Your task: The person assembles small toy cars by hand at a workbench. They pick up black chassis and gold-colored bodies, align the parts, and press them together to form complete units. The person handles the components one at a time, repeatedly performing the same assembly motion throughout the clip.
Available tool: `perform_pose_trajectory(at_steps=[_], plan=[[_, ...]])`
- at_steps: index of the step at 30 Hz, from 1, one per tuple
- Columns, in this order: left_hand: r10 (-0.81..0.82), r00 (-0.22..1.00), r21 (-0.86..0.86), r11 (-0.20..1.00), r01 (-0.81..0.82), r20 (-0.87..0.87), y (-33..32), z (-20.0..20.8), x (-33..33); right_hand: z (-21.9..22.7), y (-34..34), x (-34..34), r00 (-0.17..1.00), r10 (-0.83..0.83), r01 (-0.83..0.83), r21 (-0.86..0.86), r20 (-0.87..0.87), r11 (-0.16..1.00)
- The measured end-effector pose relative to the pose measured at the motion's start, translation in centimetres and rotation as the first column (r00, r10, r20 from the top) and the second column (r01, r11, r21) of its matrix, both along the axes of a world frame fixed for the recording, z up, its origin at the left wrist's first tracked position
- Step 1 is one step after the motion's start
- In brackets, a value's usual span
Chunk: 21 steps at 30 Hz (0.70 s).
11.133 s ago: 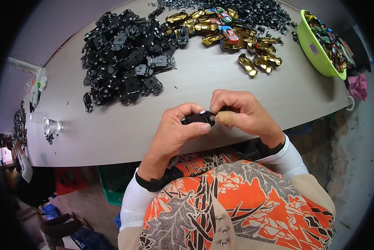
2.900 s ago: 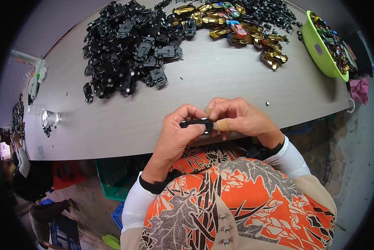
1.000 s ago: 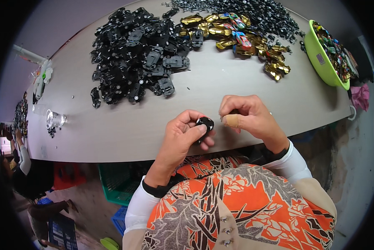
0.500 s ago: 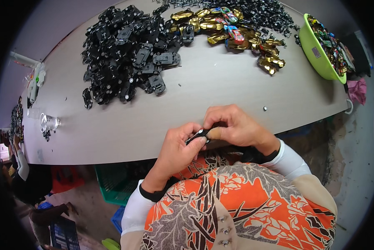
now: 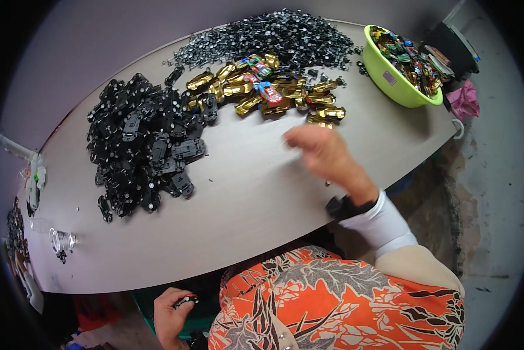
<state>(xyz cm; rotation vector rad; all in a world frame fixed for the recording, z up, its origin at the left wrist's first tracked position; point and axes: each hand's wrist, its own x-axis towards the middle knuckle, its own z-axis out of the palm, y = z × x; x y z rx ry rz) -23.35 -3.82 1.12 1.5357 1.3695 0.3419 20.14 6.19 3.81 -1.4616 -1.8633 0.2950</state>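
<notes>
Low in the view, below the table's front edge, my left hand is closed on a small black toy car chassis with a pale wheel showing. Part of a green crate is just behind that hand. My right hand reaches over the table, its fingers smeared by motion, close to the near end of the gold toy car bodies. A few of those bodies are painted red, blue and green. To their left rises a big heap of black toy car chassis.
A heap of small wheel-and-axle parts lies at the far side of the table. At the right, a lime-green basin holds many colourful toy cars. A clear cup stands left. Another person's arm shows at the far left.
My hands have parted. The left went down and left below the table edge with the black chassis; the right moved forward toward the gold bodies. The view has shifted too.
</notes>
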Motion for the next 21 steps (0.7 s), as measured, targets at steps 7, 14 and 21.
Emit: perform_pose_trajectory(at_steps=[7,14,21], plan=[[0.062,0.998,0.188,0.981,-0.056,-0.026,1.6,3.1,1.7,-2.4,2.0,4.0,0.865,-0.269,0.254,0.093,0.423,0.963],[0.161,0.966,0.764,0.642,0.055,-0.204,13.5,2.5,12.8,-1.0,1.2,-2.4,0.610,-0.163,-0.199,-0.349,-0.775,0.916],[0.210,0.732,0.610,0.719,0.333,-0.648,15.7,2.0,16.2,-1.8,-0.5,-3.0,0.892,-0.211,0.030,-0.415,-0.399,0.909]])
